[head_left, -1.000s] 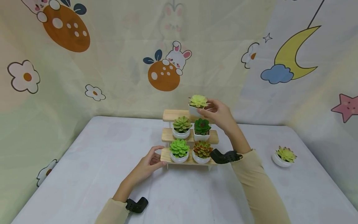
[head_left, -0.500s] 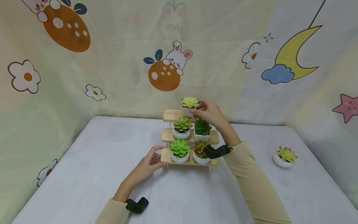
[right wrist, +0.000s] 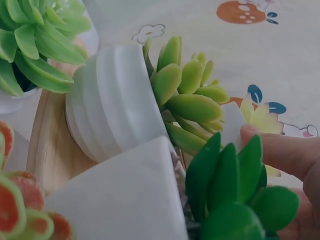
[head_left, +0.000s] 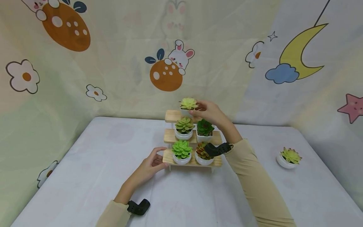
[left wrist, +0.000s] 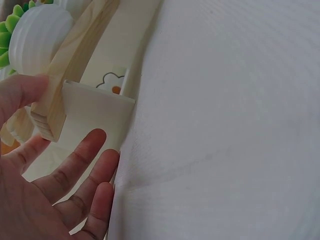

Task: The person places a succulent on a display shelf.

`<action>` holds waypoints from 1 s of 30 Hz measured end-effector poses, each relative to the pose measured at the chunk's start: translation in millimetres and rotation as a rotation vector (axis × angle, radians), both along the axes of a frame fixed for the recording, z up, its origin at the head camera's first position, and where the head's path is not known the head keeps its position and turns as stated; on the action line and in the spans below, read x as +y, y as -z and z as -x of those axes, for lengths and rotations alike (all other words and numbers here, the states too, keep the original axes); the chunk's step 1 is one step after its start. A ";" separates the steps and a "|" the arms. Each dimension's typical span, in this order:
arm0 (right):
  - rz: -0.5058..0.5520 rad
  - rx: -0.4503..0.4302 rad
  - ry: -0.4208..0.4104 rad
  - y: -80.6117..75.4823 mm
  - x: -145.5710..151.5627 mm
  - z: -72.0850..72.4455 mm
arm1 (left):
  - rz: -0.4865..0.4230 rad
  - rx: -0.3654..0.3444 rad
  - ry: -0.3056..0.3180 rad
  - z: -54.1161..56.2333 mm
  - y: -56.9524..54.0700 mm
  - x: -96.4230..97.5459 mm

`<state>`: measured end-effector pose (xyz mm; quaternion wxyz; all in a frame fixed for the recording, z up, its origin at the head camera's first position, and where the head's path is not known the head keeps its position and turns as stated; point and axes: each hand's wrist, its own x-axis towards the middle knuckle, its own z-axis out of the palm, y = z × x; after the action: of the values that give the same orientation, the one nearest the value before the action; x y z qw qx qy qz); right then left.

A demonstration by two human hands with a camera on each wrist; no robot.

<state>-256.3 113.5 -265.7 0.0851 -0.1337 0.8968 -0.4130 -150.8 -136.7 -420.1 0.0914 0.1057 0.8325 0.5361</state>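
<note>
A three-tier wooden plant stand [head_left: 169, 136] stands on the table. At its top board my right hand [head_left: 211, 113] pinches the white pot of a pale yellow-green succulent [head_left: 188, 103]; whether the pot touches the board cannot be told. My left hand [head_left: 151, 164] grips the left end of the bottom board [left wrist: 75, 47], thumb on top, index finger at the underside. On the middle tier sit a light green succulent [head_left: 184, 125] and a dark green one [head_left: 204, 127] in a square pot. Below them are a bright green succulent [head_left: 181, 149] and a reddish one [head_left: 202, 150], partly hidden by the right wrist camera.
Apart on the right side of the table [head_left: 85, 176] stands another yellow-green succulent [head_left: 290, 157] in a round white pot. A printed cloth backdrop [head_left: 119, 63] with rabbits, flowers and a moon rises behind the stand.
My right hand has carried the pale succulent leftward along the top board, and slightly downward. The left hand keeps its hold on the bottom board.
</note>
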 end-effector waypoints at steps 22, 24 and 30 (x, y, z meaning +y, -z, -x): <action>-0.064 0.027 -0.072 -2.4 -6.6 -3.3 | 0.015 -0.006 0.004 -0.8 -0.2 -0.3; -0.065 0.030 -0.079 -2.6 -6.0 -3.7 | 0.014 -0.003 0.007 -1.0 -0.5 0.0; -0.060 0.025 -0.085 -2.9 -5.3 -3.6 | 0.016 0.000 0.005 -1.6 -1.5 0.1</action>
<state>-252.6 108.2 -262.8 0.0952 -0.1743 0.9034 -0.3800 -149.2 -136.6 -418.6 0.0937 0.1073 0.8364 0.5293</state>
